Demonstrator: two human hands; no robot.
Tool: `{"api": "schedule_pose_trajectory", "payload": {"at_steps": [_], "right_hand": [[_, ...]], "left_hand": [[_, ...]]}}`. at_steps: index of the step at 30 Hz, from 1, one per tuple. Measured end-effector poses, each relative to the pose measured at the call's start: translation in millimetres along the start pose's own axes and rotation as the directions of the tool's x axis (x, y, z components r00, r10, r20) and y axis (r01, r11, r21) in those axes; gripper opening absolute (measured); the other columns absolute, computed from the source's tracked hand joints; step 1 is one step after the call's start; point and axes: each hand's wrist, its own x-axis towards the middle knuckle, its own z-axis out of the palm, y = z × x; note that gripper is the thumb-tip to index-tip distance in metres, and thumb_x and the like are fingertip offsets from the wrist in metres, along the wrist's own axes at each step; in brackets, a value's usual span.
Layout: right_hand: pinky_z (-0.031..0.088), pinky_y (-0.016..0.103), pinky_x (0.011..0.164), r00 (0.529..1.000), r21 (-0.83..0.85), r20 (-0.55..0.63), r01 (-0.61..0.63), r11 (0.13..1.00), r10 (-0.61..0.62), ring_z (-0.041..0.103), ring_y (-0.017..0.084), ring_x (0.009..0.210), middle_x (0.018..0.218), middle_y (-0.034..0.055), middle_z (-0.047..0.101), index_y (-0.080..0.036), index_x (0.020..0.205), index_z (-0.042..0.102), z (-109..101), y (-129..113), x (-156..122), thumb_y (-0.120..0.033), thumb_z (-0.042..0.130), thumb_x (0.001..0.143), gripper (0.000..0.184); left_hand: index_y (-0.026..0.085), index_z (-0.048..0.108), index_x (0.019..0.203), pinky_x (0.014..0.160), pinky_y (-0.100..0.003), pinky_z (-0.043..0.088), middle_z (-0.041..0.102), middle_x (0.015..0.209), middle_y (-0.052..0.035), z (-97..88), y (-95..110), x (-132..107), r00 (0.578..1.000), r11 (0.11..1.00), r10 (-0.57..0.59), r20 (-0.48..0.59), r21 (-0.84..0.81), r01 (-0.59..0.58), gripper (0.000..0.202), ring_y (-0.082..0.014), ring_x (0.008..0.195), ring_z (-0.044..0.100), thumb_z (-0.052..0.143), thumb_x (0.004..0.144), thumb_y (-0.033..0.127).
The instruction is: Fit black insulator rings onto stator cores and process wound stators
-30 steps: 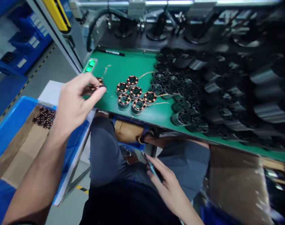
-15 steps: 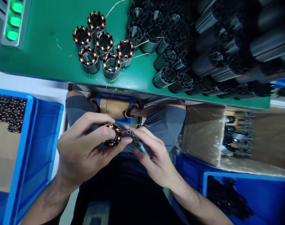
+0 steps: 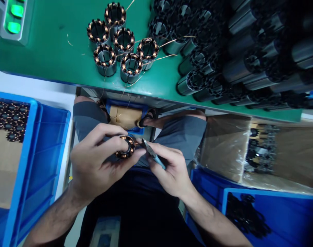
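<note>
My left hand (image 3: pixel 100 159) is closed round a copper-wound motor stator (image 3: pixel 131 148), with a finger pushed into its bore and the thumb along its lower side. In my right hand (image 3: pixel 169 168) is a pair of small pliers or cutters with light-blue handles (image 3: pixel 159 161). Their metal jaws point up and left, close to the stator's right side, where a short copper wire stands out. Whether the jaws touch the wire I cannot tell. Both hands are above my lap, in front of the green table.
On the green table (image 3: pixel 56 65) stand several wound stators (image 3: pixel 105 60) with loose wire ends. Dark unwound stator cores (image 3: pixel 191 82) are stacked to their right. Blue bins (image 3: pixel 49 147) flank me, the left one holding wound stators. A carton (image 3: pixel 223 147) lies at the right.
The pliers have turned and lifted slightly, showing more of their jaws beside the stator. The long wire end near my right fingers no longer shows. The view has shifted a little.
</note>
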Motion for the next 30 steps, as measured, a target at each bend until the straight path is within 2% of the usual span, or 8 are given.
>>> {"api": "schedule_pose_trajectory", "payload": {"at_steps": [2, 5, 7, 10, 16, 24, 28, 30], "right_hand": [[0.073, 0.036, 0.092, 0.999, -0.079, -0.026, -0.047, 0.996, 0.045, 0.09, 0.023, 0.109, 0.133, 0.0084, 0.093, -0.025, 0.149, 0.088, -0.8, 6.7, 4.0, -0.009, 0.067, 0.104, 0.053], [0.069, 0.035, 0.084, 0.999, -0.225, -0.046, -0.021, 0.974, 0.011, 0.077, 0.02, 0.093, 0.107, 0.0052, 0.081, -0.023, 0.162, 0.082, -3.1, 12.9, 7.9, -0.014, 0.073, 0.101, 0.062], [0.068, 0.035, 0.084, 0.996, -0.29, -0.052, 0.059, 0.955, -0.077, 0.069, 0.02, 0.091, 0.101, 0.0019, 0.068, -0.026, 0.167, 0.078, -2.9, 14.1, 8.2, -0.014, 0.077, 0.1, 0.069], [0.067, 0.035, 0.086, 0.978, -0.383, -0.071, 0.155, 0.911, -0.196, 0.067, 0.019, 0.095, 0.106, 0.0017, 0.063, -0.033, 0.169, 0.077, -0.2, 13.1, 7.2, -0.013, 0.082, 0.101, 0.071], [0.066, 0.034, 0.08, 0.959, -0.442, -0.084, 0.208, 0.873, -0.271, 0.066, 0.02, 0.093, 0.109, 0.0025, 0.062, -0.038, 0.175, 0.072, 0.7, 10.3, 9.3, -0.014, 0.087, 0.102, 0.078], [0.064, 0.03, 0.08, 0.979, -0.333, -0.081, 0.15, 0.931, -0.186, 0.067, 0.018, 0.092, 0.108, -0.0001, 0.061, -0.053, 0.182, 0.061, -6.0, 14.4, 7.1, -0.01, 0.084, 0.108, 0.088], [0.062, 0.027, 0.08, 0.994, -0.247, 0.013, 0.104, 0.963, -0.104, 0.065, 0.016, 0.086, 0.099, -0.0022, 0.058, -0.046, 0.178, 0.068, -11.4, 21.9, 10.8, -0.015, 0.083, 0.111, 0.075], [0.064, 0.03, 0.082, 0.997, -0.275, 0.073, 0.023, 0.961, -0.003, 0.068, 0.018, 0.087, 0.099, -0.0004, 0.065, -0.036, 0.176, 0.072, -15.3, 29.2, 11.8, -0.021, 0.078, 0.113, 0.065]], "left_hand": [[0.025, 0.082, 0.093, 0.07, -0.026, 0.066, 0.085, 0.108, -0.0061, 1.4, -6.6, -0.2, 0.984, 0.96, -0.176, 0.028, -0.217, 0.178, 0.025, -0.0208, 0.091, 0.082, 0.105, 0.094, 0.037], [0.022, 0.089, 0.1, 0.058, -0.021, 0.064, 0.085, 0.107, -0.0074, 4.8, -13.9, -1.1, 0.869, 0.674, -0.46, 0.182, -0.566, 0.475, 0.024, -0.0205, 0.087, 0.085, 0.1, 0.101, 0.044], [0.023, 0.093, 0.103, 0.06, -0.018, 0.067, 0.086, 0.103, -0.0058, 8.6, -14.2, -1.4, 0.801, 0.491, -0.536, 0.266, -0.674, 0.553, 0.023, -0.0193, 0.086, 0.088, 0.101, 0.101, 0.044], [0.027, 0.096, 0.103, 0.069, -0.015, 0.07, 0.088, 0.1, -0.0024, 16.0, -9.8, -0.3, 0.767, 0.365, -0.548, 0.334, -0.729, 0.579, 0.015, -0.0157, 0.088, 0.089, 0.103, 0.1, 0.04], [0.031, 0.098, 0.104, 0.074, -0.014, 0.072, 0.089, 0.104, 0.002, 27.4, -5.0, 3.3, 0.776, 0.305, -0.506, 0.375, -0.764, 0.568, 0.005, -0.0095, 0.086, 0.081, 0.102, 0.102, 0.034], [0.029, 0.097, 0.105, 0.073, -0.014, 0.073, 0.089, 0.103, 0.002, 34.4, -6.7, 3.6, 0.772, 0.282, -0.501, 0.392, -0.769, 0.574, 0.009, -0.0087, 0.083, 0.08, 0.103, 0.1, 0.036], [0.024, 0.094, 0.098, 0.072, -0.013, 0.071, 0.088, 0.097, 0.0007, 46.1, -9.7, 1.8, 0.784, 0.38, -0.566, 0.253, -0.764, 0.521, 0.019, -0.0099, 0.082, 0.083, 0.105, 0.097, 0.038], [0.022, 0.091, 0.096, 0.068, -0.013, 0.069, 0.086, 0.095, -0.0005, 37.6, -16.4, -2.3, 0.762, 0.444, -0.633, 0.138, -0.741, 0.504, 0.028, -0.013, 0.083, 0.087, 0.107, 0.094, 0.045]]}}
